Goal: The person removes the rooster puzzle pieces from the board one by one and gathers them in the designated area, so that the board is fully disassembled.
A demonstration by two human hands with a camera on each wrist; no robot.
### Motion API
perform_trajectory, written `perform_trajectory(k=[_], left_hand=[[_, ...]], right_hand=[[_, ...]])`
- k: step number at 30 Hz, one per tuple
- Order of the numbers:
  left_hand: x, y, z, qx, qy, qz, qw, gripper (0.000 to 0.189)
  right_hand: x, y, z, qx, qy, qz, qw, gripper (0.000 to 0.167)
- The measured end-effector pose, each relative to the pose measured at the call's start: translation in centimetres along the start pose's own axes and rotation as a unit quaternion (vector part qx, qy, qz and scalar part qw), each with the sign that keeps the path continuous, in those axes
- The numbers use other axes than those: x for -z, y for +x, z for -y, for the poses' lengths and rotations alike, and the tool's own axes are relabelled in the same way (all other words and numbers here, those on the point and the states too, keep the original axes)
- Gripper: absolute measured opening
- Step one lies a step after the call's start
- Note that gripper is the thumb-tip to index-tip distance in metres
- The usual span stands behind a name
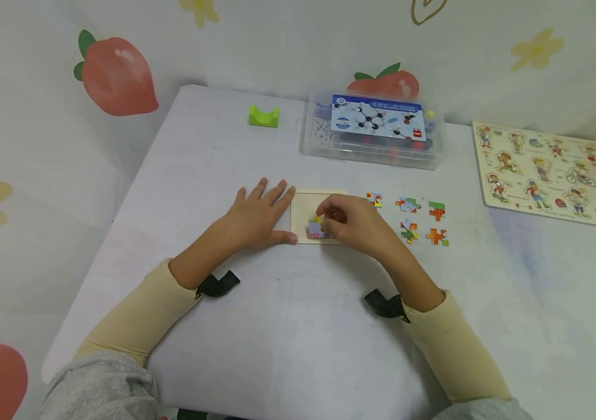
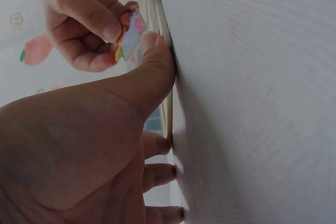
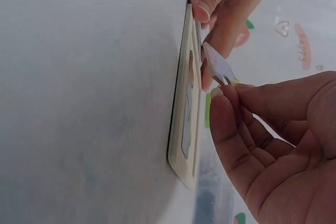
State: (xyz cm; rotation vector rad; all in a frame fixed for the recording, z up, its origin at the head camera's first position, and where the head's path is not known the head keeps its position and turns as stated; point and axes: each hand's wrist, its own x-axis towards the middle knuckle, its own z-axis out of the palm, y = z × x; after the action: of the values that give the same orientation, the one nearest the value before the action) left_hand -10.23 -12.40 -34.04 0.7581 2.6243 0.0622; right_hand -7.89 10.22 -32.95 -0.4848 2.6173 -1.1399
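A shallow wooden puzzle tray lies on the table between the two hands. My left hand is spread flat at its left side, with the thumb and index fingertip right at the tray's edge. My right hand pinches a puzzle piece, lilac with a pink flower, between thumb and fingers. In the right wrist view this piece is held tilted above the tray. Part of a picture piece shows inside the tray's recess there. The right hand hides the tray's right part in the head view.
Several loose puzzle pieces lie right of the tray. Behind stands a clear plastic box with a molecule-picture label. A green curved block sits at the back left, and a wooden figure-puzzle board at the right.
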Motion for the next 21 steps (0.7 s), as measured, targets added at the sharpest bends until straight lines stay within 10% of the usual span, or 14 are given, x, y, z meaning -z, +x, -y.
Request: perform_trajectory(k=[21], left_hand=[[0.0,0.0,-0.1,0.002,0.005,0.006,1.0,0.103]], right_hand=[[2.4,-4.1,-2.9,-0.054,0.0,-0.001,0.9985,0.012]])
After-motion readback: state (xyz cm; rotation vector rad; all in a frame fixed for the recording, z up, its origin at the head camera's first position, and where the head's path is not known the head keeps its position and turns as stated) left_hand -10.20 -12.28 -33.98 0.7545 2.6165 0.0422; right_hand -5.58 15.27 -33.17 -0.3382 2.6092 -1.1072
